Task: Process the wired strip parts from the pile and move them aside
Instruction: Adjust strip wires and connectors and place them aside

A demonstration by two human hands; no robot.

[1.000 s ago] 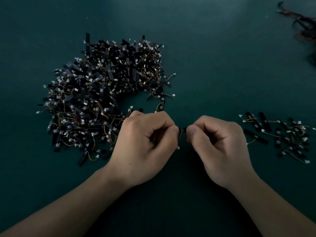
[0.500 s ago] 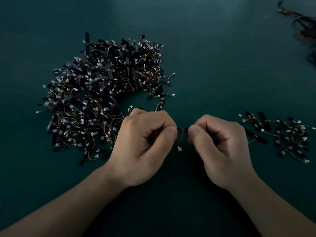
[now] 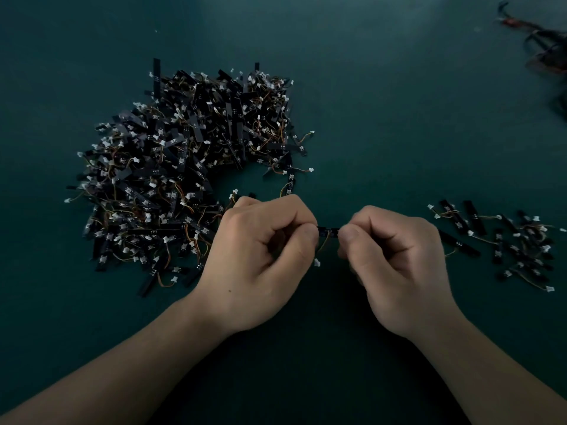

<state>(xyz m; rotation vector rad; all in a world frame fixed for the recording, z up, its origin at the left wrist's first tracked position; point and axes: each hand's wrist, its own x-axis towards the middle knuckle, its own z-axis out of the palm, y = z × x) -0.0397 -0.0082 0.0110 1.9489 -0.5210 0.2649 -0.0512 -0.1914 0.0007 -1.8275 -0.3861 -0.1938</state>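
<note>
Between left grip and right grip, a strip part is pinched by both. Hard pulling could snap its wire.

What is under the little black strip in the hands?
A thin wire hangs below the strip, ending in a white plug. The strip's two ends are hidden inside the left hand and right hand.

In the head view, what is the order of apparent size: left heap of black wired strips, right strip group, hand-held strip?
1. Left heap of black wired strips
2. Right strip group
3. Hand-held black strip, only partly visible
</note>
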